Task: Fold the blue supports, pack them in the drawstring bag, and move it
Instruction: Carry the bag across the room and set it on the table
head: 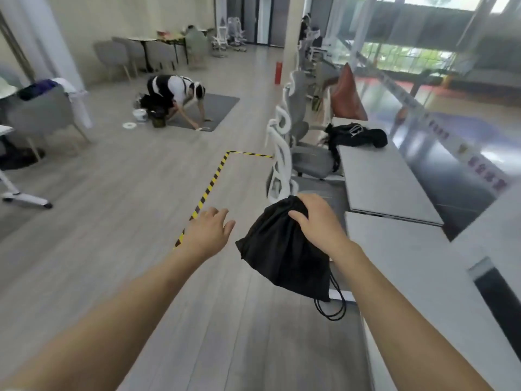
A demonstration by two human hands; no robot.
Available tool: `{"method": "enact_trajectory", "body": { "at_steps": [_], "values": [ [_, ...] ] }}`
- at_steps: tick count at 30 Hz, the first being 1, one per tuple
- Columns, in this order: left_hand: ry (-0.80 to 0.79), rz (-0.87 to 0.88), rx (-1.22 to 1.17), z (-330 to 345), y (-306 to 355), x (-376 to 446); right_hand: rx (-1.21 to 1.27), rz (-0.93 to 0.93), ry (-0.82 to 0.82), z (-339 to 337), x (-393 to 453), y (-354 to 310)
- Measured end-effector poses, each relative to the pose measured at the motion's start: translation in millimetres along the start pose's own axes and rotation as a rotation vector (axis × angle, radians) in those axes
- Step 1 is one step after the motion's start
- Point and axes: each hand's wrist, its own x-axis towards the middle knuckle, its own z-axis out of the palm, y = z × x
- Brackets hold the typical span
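Observation:
A black drawstring bag [282,249] hangs in the air above the floor, bulging, with its cord loops dangling below. My right hand [315,218] grips the bag at its gathered top. To the left of the bag, my left hand [210,232] is held out with fingers apart and nothing in it, not touching the bag. No blue supports are visible; whatever is inside the bag is hidden.
Grey desks [386,182] run along the right, with more black bags [355,138] on the far one and white office chairs [282,153] beside them. Yellow-black tape [214,179] marks the floor. A person [174,94] kneels at a grey mat ahead.

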Motion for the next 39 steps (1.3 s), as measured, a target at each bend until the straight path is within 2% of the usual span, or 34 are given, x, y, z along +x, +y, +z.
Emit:
{"method": "enact_trajectory", "body": {
  "at_steps": [8,15,28,34,39],
  "values": [
    [0.027,-0.309,0.03,-34.3,-189.5,17.0,0.072,-0.216,-0.18,127.4,139.2,-137.8],
    [0.084,-0.571,0.016,-49.3,-321.6,30.6,0.117,-0.422,-0.323,234.5,246.7,-251.8],
    [0.155,-1.065,0.028,-77.1,-476.6,85.3,0.182,-0.856,-0.57,398.3,418.8,-439.2],
    [0.177,-1.228,0.017,-81.4,-555.3,96.2,0.215,-0.997,-0.605,470.5,472.2,-528.0],
    [0.184,-1.287,0.03,-93.2,-651.7,114.0,0.232,-1.069,-0.601,535.4,515.6,-614.9]
  ]
}}
